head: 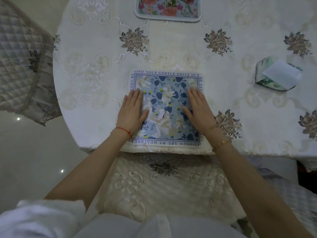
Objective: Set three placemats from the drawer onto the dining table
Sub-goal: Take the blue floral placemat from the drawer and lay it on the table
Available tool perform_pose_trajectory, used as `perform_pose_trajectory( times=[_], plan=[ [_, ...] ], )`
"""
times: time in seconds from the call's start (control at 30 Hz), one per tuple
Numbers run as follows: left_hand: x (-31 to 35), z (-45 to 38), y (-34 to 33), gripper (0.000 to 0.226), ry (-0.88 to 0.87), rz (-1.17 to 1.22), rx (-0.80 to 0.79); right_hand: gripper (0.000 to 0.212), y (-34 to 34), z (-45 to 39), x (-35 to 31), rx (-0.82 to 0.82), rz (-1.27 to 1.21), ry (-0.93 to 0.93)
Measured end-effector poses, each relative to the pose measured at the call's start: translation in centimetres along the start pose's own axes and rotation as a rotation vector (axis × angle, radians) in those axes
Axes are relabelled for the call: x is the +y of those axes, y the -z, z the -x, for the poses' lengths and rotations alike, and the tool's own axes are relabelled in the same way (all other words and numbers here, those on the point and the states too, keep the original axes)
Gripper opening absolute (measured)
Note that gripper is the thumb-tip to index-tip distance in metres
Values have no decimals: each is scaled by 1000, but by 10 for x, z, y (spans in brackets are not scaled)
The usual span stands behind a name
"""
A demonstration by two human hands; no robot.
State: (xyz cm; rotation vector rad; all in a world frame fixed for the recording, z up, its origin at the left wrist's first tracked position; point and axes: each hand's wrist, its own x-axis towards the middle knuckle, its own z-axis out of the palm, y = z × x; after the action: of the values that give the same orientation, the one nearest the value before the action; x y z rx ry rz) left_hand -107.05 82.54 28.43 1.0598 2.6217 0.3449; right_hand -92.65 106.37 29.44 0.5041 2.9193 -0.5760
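Observation:
A blue floral placemat (165,86) with a white lettered border lies flat at the near edge of the dining table (171,48). My left hand (133,111) rests palm down on its left side, fingers together and flat. On the mat's right side my right hand (199,109) lies the same way. Neither hand holds anything. A second placemat (167,9), pale blue with pink roses, lies at the far side of the table, partly cut off by the top of the view.
An embroidered cream tablecloth covers the table. A tissue box (277,74) with a white tissue sticking out stands at the right. A quilted chair (20,62) is at the left, and a cushioned seat (163,186) sits under the table's near edge.

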Motion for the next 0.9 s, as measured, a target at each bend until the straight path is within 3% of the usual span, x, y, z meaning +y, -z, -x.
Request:
perform_pose_trajectory(
  times=[0.3, 0.47, 0.7, 0.8, 0.9],
  plan=[
    [11, -99, 5, 59, -68, -41, -41, 61, -15, -118, -55, -126, 100, 118],
    [-9, -91, 1, 64, -43, -15, 17, 65, -13, -102, -24, -71, 77, 111],
    [-36, -72, 12, 73, 89, -28, 60, 71, 7, -59, 38, -1, 65, -89],
    [-35, -60, 14, 71, 88, -15, 99, 72, 9, -54, 33, 13, 51, -142],
    [-20, -47, 11, 68, -24, 17, 71, 68, 4, -49, 4, 20, 45, -17]
  ],
)
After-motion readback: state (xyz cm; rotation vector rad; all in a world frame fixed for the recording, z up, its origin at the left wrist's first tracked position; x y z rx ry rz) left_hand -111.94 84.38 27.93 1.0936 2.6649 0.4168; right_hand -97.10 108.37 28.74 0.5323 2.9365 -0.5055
